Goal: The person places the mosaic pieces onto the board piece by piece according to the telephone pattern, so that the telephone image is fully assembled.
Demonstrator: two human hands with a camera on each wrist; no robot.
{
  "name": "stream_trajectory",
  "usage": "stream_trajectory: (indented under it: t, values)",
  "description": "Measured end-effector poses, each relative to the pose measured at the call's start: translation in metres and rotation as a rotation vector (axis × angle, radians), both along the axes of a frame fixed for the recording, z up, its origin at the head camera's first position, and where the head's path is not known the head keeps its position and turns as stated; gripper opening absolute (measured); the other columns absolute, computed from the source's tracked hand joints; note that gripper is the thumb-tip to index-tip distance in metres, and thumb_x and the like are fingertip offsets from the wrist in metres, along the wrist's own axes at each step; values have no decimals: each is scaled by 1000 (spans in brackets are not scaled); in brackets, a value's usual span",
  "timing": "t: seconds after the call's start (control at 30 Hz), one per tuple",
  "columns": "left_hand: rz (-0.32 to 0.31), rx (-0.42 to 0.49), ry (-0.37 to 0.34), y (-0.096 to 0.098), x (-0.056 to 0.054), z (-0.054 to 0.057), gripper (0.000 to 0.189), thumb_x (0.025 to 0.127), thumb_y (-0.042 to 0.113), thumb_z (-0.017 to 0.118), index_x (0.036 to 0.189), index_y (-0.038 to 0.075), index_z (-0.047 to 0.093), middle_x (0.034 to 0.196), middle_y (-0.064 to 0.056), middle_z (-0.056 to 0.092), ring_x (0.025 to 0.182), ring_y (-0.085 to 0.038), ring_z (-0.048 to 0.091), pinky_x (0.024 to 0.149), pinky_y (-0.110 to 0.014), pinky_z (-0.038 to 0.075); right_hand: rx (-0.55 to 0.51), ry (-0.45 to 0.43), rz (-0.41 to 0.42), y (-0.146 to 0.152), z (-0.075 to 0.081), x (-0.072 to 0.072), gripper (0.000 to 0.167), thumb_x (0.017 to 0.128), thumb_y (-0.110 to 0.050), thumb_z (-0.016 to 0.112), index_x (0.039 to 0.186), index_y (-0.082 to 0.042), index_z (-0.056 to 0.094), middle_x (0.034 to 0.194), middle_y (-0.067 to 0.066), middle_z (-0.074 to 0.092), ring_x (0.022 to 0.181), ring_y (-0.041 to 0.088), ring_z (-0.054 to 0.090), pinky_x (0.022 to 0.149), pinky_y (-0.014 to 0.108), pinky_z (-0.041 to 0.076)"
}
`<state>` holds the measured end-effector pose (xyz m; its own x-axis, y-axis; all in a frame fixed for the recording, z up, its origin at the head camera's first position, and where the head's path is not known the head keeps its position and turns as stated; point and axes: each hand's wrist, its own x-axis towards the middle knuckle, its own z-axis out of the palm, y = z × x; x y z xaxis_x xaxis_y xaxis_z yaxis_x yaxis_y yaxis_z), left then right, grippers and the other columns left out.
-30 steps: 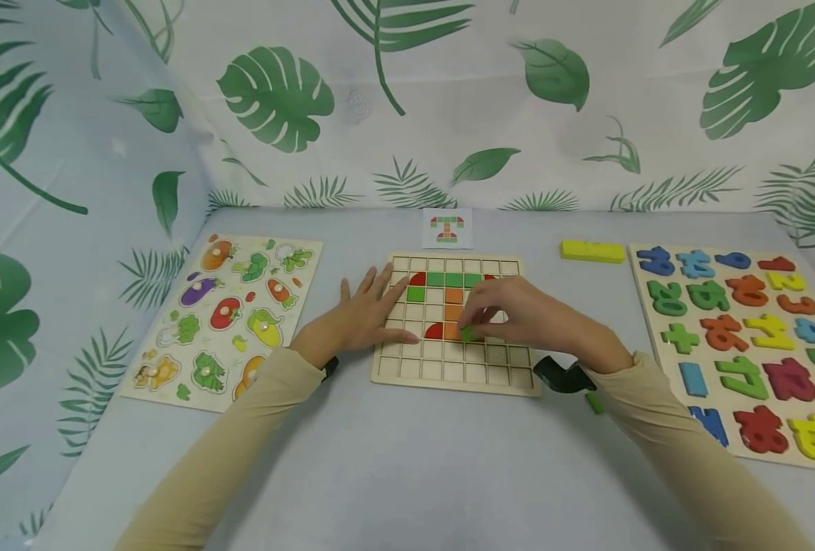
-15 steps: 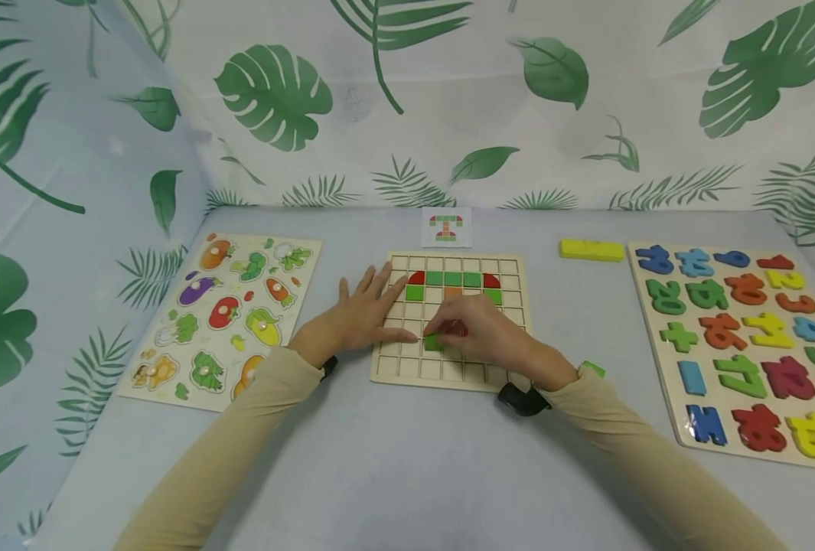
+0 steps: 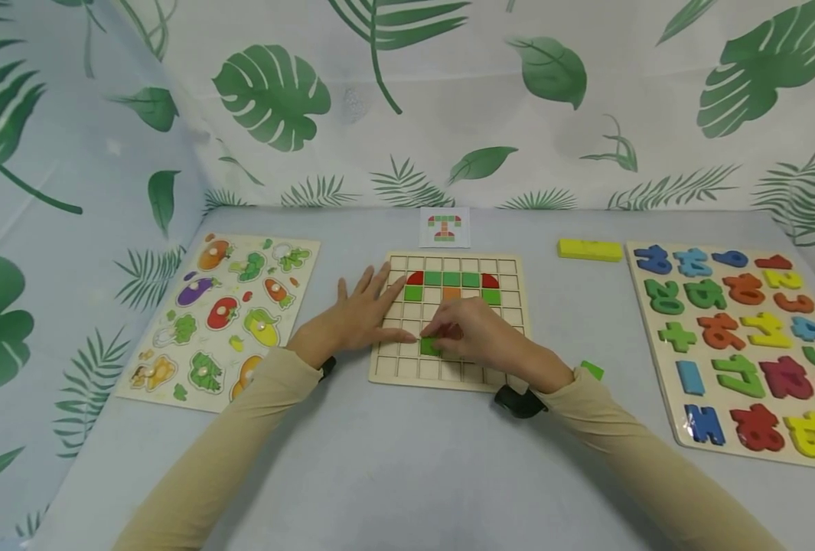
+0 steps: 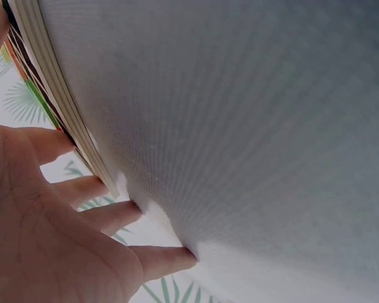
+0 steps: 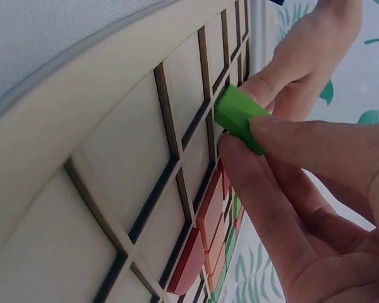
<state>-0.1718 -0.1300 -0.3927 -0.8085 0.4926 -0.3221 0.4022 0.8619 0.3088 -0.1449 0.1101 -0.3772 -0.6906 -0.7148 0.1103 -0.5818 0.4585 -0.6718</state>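
My right hand (image 3: 479,330) pinches a green square block (image 3: 429,347) between thumb and fingertips, low over the wooden grid board (image 3: 396,369). Tilted in the right wrist view, the green block (image 5: 240,117) meets or nearly meets the grid lines. My left hand (image 3: 348,321) rests spread on the board's left edge. Across the upper cells lie green squares (image 3: 451,279) between two red quarter-round pieces (image 3: 415,278), with a green square below each end. One orange square (image 3: 451,293) shows beneath; my right hand hides the lower pieces from the head view, though its wrist view shows red (image 5: 188,262) and orange (image 5: 210,211) ones.
A card (image 3: 444,227) with a red, green and orange pattern lies behind the board. Left is a vegetable puzzle (image 3: 223,314); right is a number puzzle (image 3: 741,352). A yellow bar (image 3: 589,249) lies at back right, another green block (image 3: 591,370) beside my right sleeve.
My right hand has moved left with the green block, from right of the orange column to the lower left cells, uncovering the upper right red and green pieces. My left hand has stayed put.
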Motion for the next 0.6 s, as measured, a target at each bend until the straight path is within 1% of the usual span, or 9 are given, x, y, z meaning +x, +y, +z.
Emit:
stream_trajectory:
  t: [0.17,0.3,0.6]
  values:
    - [-1,3,2,0,-1,-1,104,97,68,59,171,17,6,175,-17,-9,159,-44,-8,117,-77,1,19,-20,1,0,1,1,14,89,4,79,103,1,82,99,7,77,90,18,70,77,32,59]
    - [1,6,-1,0,0,-1,104,97,68,59,171,17,6,175,-17,-10,159,-43,-8,117,-77,0,30,0,5,-1,0,1,14,89,3,80,102,1,82,98,7,77,93,21,72,78,33,60]
    - [4,-8,0,1,-1,-1,104,97,69,58,171,17,7,175,-16,-10,159,-42,-8,117,-77,2,90,27,18,-3,3,1,14,89,3,81,103,2,82,99,9,77,93,21,72,78,31,60]
